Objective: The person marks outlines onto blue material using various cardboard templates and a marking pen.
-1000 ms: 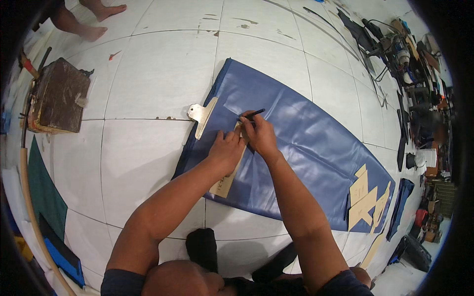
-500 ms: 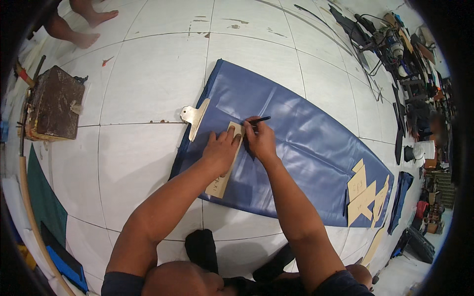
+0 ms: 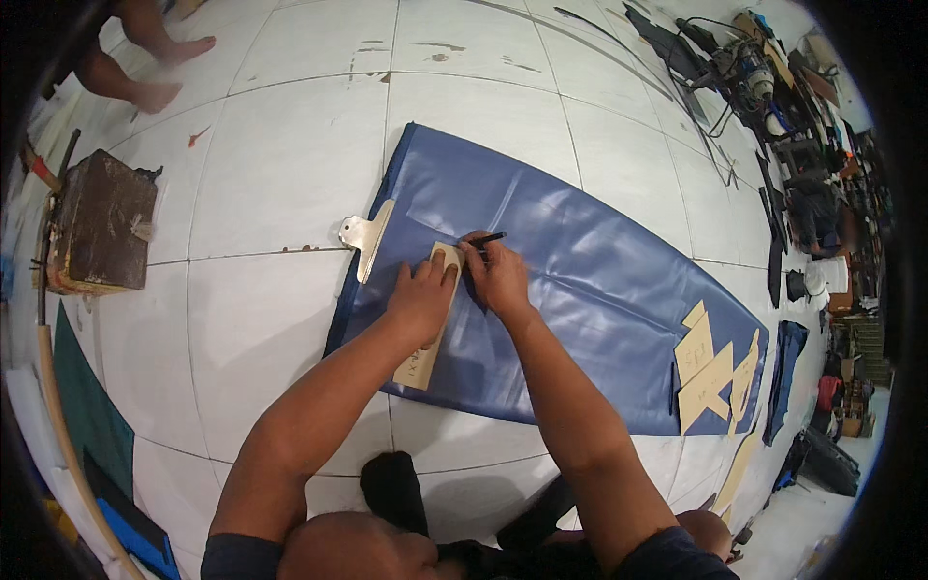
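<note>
A large sheet of shiny blue material [image 3: 599, 300] lies on the floor, its left edge gripped by a metal bulldog clip [image 3: 363, 238]. On it rests a long narrow cardboard template [image 3: 416, 370] with handwriting at its near end. My left hand [image 3: 422, 298] lies on the template, fingers stretched out and pressing it flat. Close to the template's far right corner, my right hand [image 3: 498, 277] pinches a black pen [image 3: 491, 238]. The pen slants to the right; its tip is hidden behind my fingers.
Several cut cardboard templates [image 3: 708, 379] lie at the sheet's right end. A brown box [image 3: 104, 222] stands on the tiled floor at the left, near a long wooden pole [image 3: 72, 440]. Another person's bare feet [image 3: 159, 94] are at the far left. Tools and scraps [image 3: 764, 82] crowd the right.
The whole view has shifted slightly. My right hand with the pen stays by the template's far end, and my left hand keeps pressing on the template.
</note>
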Available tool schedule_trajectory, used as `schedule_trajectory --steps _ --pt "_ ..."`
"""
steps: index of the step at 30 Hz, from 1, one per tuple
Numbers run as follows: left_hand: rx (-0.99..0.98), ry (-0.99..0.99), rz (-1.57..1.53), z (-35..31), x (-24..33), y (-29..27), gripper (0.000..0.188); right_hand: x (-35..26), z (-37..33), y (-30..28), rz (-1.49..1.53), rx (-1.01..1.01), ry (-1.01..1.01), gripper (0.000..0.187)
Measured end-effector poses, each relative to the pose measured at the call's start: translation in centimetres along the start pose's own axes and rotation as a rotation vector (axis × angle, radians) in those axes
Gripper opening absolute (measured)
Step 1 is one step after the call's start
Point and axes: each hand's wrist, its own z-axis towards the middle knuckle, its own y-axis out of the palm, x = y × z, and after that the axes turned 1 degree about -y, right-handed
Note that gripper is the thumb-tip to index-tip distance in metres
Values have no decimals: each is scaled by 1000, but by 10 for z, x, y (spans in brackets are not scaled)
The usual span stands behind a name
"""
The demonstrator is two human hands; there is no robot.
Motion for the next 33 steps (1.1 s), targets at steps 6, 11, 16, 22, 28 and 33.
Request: schedule_trajectory --steps 6,11,16,22,28,33 --pt "-11 36 -14 4 11 -14 112 17 -6 -8 170 109 103 27" --pt "-79 17 -59 0 -1 -21 131 15 3 -5 121 123 68 29" --pt "-29 29 -174 -6 4 -23 115 29 -49 -60 263 45 245 30" --pt "313 -78 -386 -46 32 55 84 57 -126 -94 101 -131 189 28" --pt "346 -431 -604 -55 49 43 95 76 -125 -143 -70 -120 191 22" --pt "380 -387 -613 -33 50 45 107 94 -117 -205 -213 -74 272 22"
